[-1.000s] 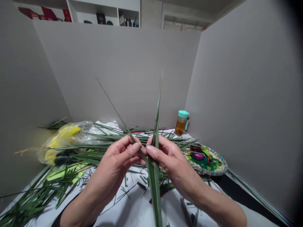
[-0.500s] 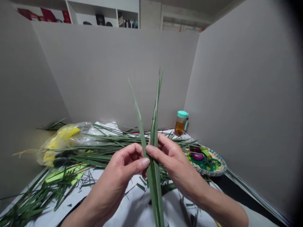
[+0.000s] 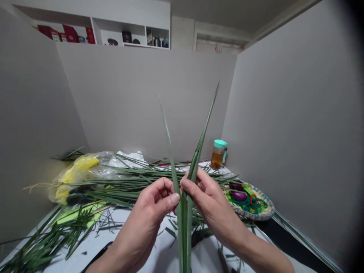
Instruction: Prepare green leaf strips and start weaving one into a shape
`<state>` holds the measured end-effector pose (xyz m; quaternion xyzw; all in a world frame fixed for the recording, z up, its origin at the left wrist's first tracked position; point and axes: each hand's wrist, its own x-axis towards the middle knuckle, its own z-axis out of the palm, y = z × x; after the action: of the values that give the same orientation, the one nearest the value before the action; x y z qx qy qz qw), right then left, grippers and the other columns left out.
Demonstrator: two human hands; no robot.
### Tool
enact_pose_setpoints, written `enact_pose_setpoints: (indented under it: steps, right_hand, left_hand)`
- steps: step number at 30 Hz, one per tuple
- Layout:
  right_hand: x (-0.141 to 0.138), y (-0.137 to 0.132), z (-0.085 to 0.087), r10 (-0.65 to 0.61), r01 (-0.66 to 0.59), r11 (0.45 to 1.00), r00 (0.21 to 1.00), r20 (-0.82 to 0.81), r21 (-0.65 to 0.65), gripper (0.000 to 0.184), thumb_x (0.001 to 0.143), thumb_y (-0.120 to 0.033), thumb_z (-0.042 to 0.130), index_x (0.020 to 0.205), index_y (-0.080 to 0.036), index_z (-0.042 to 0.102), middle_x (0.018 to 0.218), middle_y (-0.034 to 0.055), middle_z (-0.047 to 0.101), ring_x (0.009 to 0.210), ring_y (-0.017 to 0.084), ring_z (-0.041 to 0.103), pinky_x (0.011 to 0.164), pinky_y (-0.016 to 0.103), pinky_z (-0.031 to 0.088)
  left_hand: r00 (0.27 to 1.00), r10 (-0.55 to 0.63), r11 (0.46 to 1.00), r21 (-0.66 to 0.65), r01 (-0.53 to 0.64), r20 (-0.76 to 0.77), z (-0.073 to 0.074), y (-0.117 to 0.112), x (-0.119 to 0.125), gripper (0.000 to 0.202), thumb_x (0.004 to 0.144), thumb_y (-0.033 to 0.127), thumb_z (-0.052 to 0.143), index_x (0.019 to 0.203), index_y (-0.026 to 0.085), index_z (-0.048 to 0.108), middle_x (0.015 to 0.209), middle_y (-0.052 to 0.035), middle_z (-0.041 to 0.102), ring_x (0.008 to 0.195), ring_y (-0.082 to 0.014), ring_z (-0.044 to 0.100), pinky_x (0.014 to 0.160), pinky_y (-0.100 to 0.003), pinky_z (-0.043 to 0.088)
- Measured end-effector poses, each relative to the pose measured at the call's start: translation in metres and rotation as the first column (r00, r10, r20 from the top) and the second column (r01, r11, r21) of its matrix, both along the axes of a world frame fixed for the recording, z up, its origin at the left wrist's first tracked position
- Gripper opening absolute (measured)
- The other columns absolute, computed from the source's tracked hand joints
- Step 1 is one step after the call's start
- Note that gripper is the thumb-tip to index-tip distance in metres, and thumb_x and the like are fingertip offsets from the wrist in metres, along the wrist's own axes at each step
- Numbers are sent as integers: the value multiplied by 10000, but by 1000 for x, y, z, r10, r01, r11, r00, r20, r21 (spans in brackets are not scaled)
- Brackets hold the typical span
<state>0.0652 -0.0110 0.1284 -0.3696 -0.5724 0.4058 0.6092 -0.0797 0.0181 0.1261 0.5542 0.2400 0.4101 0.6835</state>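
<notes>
Both hands up over the worktop (image 3: 98, 239), long green leaf strips (image 3: 184, 231) between them, tips spread in a V. Left hand (image 3: 152, 208): grip pinched on the left strip. Right hand (image 3: 209, 195): grip pinched on the right-hand strips. Containers: teal-lidded bottle (image 3: 216, 158) by the back partition (image 3: 136, 98), part-filled, amber liquid. Woven basket (image 3: 265, 217), right: purple item (image 3: 239, 196), green strands (image 3: 253, 206). Clear plastic bag (image 3: 106, 163), left: yellow and dark contents.

Grey partitions (image 3: 136, 91) enclose a white tabletop (image 3: 155, 256), white shelving (image 3: 119, 10) showing beyond.
</notes>
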Motion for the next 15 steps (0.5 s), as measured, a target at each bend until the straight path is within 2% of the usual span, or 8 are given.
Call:
enact_pose_setpoints:
  steps: [5, 10, 15]
  right_hand:
    - [-1, 0, 0, -2, 2, 1000, 1000, -21, -9, 111, 956, -336, 540, 936, -227, 544, 773, -54, 533, 680, 83, 486, 649, 214, 414]
    - [-3, 0, 4, -116, 113, 992, 992, 52, 60, 103, 947, -299, 544, 886, -216, 534, 799, -48, 554, 742, 96, 512, 673, 204, 418]
    - [-6, 4, 5, -113, 110, 992, 993, 44, 60, 114, 915, -295, 577, 859, -211, 524, 802, -42, 549, 764, 111, 506, 713, 215, 419]
  left_hand:
    - [1000, 22, 1000, -13, -22, 10, 3, 1, 1, 184, 787, 283, 697, 800, 181, 545, 769, 11, 458, 712, -122, 380, 655, -211, 358]
    - [998, -62, 998, -31, 62, 11, 8, -1, -1, 162, 814, 302, 674, 840, 168, 589, 809, -10, 499, 762, -136, 439, 706, -227, 397]
    - [999, -40, 999, -14, 40, -15, 6, -1, -1, 179, 793, 303, 695, 790, 169, 577, 717, 17, 463, 651, -107, 373, 593, -193, 337]
